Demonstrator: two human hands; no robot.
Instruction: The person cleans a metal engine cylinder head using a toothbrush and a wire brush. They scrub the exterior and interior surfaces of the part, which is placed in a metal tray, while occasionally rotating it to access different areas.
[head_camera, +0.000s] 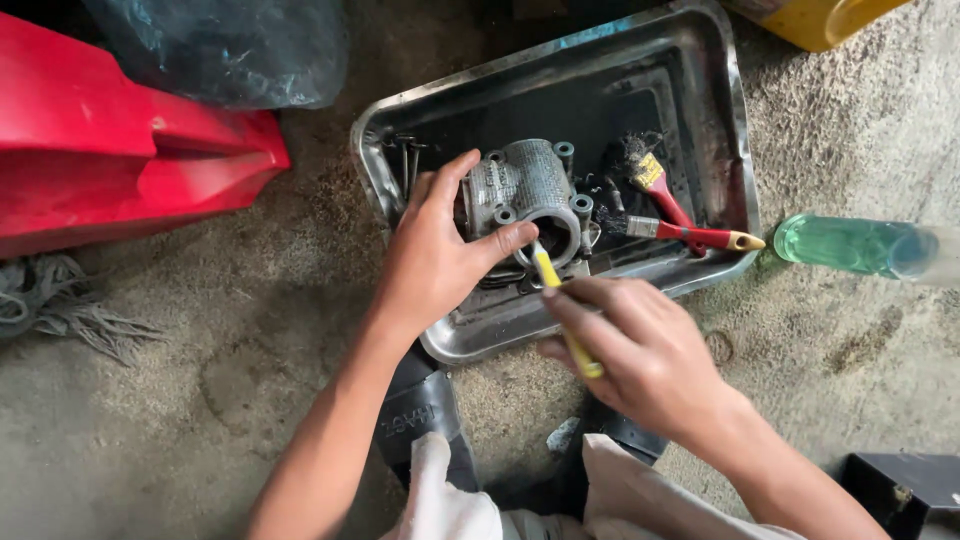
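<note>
A grey ribbed metal engine cylinder (530, 185) stands in a dirty steel tray (735, 130) that holds dark liquid. My left hand (435, 255) grips the cylinder from the left, thumb resting on the rim of its round bore. My right hand (640, 350) holds a thin yellow-handled tool (560, 305) like a pen, its tip at the lower edge of the bore. Two red-handled brushes (690, 232) lie in the tray to the right of the cylinder.
A red plastic body panel (110, 150) lies at the left, with a dark plastic bag (230, 50) behind it. A green-tinted clear bottle (850, 245) lies right of the tray. A yellow container (815, 20) sits at the top right, a rag (60, 305) at the far left. My black boots (425, 415) stand on the concrete floor.
</note>
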